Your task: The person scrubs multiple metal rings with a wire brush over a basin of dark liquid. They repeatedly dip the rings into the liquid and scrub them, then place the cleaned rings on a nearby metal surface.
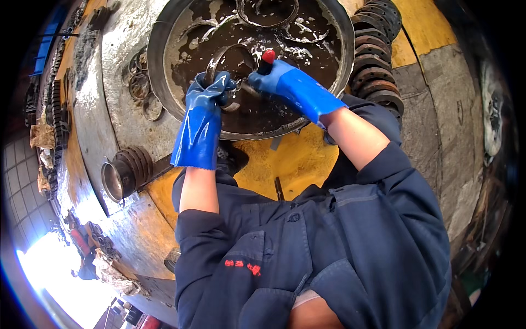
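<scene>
Both my hands wear blue rubber gloves and work over a wide round metal basin [155, 66] of dark, foamy liquid [186, 82]. My left hand [211, 90] is closed around the near left side of a metal ring [213, 59], which is tilted above the liquid. In my right hand [269, 78] is a hand tool with a black and red handle [267, 62]. The tool's working end points toward the ring's near side; blur hides its exact kind and whether it touches. Another large ring [296, 16] lies in the liquid at the far side.
Right of the basin, a long row of dark and rusty discs [373, 63] runs along the floor. Several thin rings [139, 86] lie to the left. A ribbed cylindrical metal part [127, 172] rests nearer on the left. Yellow flooring [274, 164] shows between my legs.
</scene>
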